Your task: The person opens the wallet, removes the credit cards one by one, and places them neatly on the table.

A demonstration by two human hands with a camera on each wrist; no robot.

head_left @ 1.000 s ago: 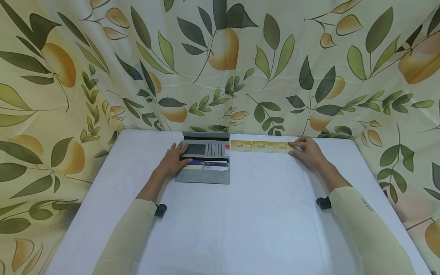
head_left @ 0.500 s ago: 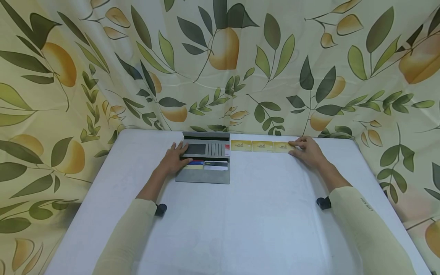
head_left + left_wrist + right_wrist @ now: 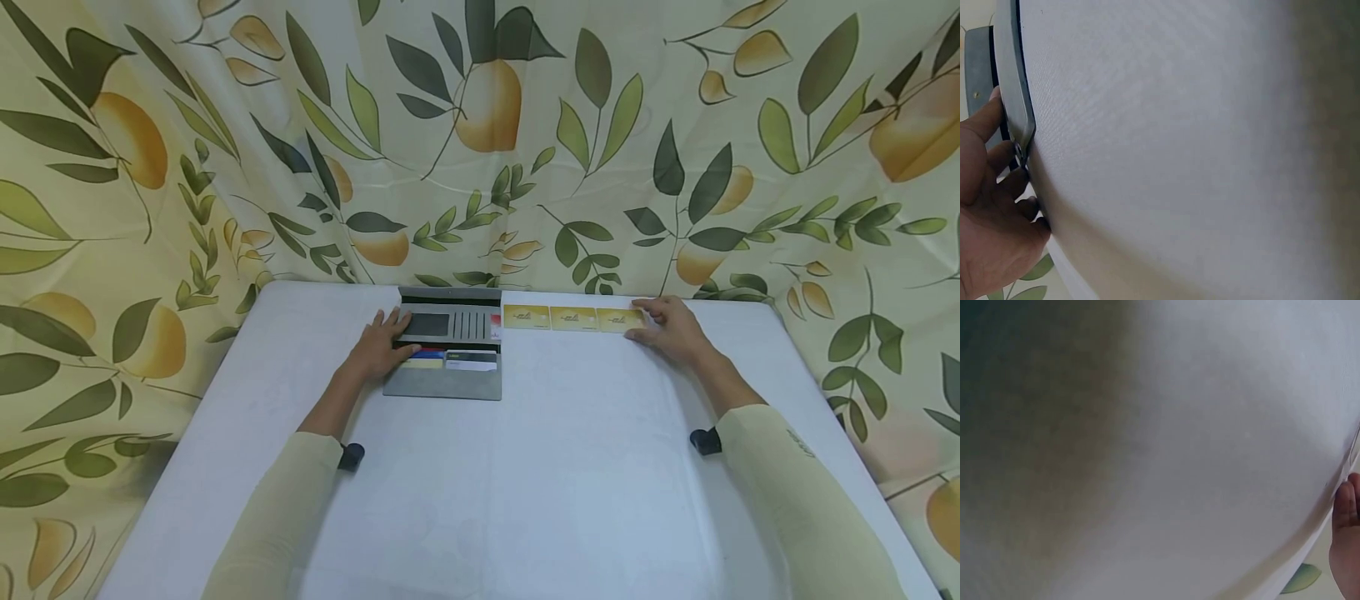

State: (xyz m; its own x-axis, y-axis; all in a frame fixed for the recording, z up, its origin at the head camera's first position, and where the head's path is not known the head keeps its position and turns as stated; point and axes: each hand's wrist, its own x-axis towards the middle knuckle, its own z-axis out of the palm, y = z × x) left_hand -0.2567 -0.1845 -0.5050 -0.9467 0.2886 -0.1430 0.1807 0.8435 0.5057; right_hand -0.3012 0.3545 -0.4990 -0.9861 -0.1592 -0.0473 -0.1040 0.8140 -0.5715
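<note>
Small writing, too fine to read, is borne by the right sleeve (image 3: 813, 500), nearer than the wallet (image 3: 442, 385). The wallet is laid open on the white surface (image 3: 487, 500), long axis left to right. In its near half, blue and yellow cards (image 3: 426, 364) and dark and white cards (image 3: 471, 366) are pocketed, print illegible. Its left edge is pressed by the left hand (image 3: 377, 348), grip spread wide. Right of the wallet, three gold cards (image 3: 573, 318) are lined up end to end, lengthwise along the row, lettering unreadable. At the row's far end from the wallet, the right hand (image 3: 670, 329) is placed, thumb and forefinger parted; whether the last card is pinched cannot be told. Behind the wallet, a fruit-patterned curtain (image 3: 450, 192) is hung.
</note>
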